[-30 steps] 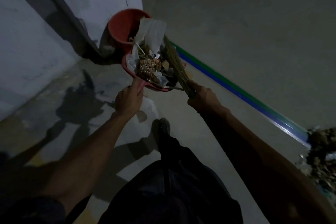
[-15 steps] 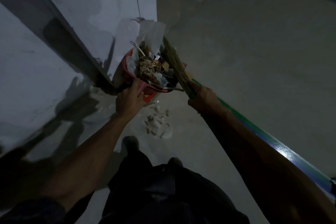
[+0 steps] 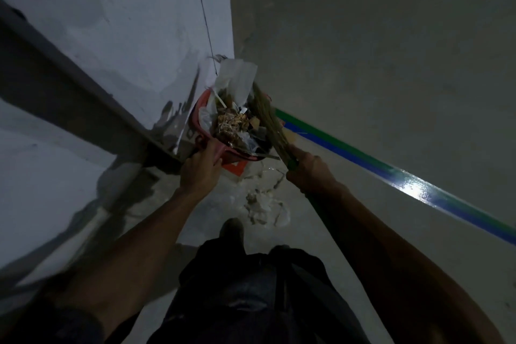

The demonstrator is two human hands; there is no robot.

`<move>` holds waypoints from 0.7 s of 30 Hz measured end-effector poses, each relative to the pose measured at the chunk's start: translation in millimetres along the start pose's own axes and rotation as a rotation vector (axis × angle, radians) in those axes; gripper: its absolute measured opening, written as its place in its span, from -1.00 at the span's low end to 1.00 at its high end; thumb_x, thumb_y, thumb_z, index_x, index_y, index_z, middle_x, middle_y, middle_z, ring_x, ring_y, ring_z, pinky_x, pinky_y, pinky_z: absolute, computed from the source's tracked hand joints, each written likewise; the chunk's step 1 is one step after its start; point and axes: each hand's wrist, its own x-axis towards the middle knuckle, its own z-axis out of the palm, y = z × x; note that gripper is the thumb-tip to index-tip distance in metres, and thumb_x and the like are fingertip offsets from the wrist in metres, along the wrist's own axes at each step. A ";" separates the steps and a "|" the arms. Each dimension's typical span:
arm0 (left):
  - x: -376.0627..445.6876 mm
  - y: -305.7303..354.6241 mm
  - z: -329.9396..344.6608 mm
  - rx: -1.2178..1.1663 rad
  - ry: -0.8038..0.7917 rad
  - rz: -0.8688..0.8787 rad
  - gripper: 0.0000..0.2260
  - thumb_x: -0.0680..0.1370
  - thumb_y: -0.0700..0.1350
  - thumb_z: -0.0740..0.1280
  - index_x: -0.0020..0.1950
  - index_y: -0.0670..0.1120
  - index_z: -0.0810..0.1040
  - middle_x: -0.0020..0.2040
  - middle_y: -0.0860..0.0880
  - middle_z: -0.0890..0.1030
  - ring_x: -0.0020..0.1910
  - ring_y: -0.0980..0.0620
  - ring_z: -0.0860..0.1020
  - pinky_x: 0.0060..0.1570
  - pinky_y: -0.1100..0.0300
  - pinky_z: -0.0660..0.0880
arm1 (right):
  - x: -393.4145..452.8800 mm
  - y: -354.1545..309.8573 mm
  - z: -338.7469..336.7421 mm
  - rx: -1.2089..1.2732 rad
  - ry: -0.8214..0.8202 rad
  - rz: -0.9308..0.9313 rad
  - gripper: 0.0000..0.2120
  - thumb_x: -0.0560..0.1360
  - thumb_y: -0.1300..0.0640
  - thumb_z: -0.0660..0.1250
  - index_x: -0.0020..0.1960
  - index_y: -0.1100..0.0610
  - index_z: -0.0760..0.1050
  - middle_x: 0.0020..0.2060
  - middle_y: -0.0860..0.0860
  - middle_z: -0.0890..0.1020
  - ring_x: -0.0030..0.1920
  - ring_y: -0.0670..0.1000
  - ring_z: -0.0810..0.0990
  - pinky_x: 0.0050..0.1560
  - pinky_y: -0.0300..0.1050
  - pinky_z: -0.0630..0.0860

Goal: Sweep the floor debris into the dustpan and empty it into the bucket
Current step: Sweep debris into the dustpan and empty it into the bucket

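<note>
I am holding the loaded red plastic dustpan (image 3: 205, 127) raised, my left hand (image 3: 199, 169) gripping its handle, while my right hand (image 3: 305, 170) is clutching the straw broom (image 3: 272, 126) laid along the debris (image 3: 231, 126). The bucket is lying hidden, presumably directly beneath and ahead of both hands.

A single view is given, taken from a wide-angle camera worn on the head and aimed forward and steeply down. Both forearms are seen entering from the bottom corners and converging just above the frame centre, where the left hand (image 3: 198, 170) and right hand (image 3: 308, 173) are met at close range. The legs and one shoe (image 3: 231, 227) are caught at lower centre. The floor (image 3: 391, 50) fills the right half, and straight lines are bent by the lens toward the edges.
</note>
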 end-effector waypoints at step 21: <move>88.3 -38.1 2.3 0.120 -0.306 -0.024 -0.50 0.60 -0.06 0.27 0.51 -0.01 0.20 0.13 -0.24 0.56 0.12 -0.33 0.53 0.01 -0.11 0.50 | 89.2 -23.5 24.3 0.103 -0.226 0.123 -0.42 0.48 0.21 0.32 0.47 0.03 0.29 -0.16 0.01 0.51 -0.27 0.05 0.59 -0.29 -0.03 0.64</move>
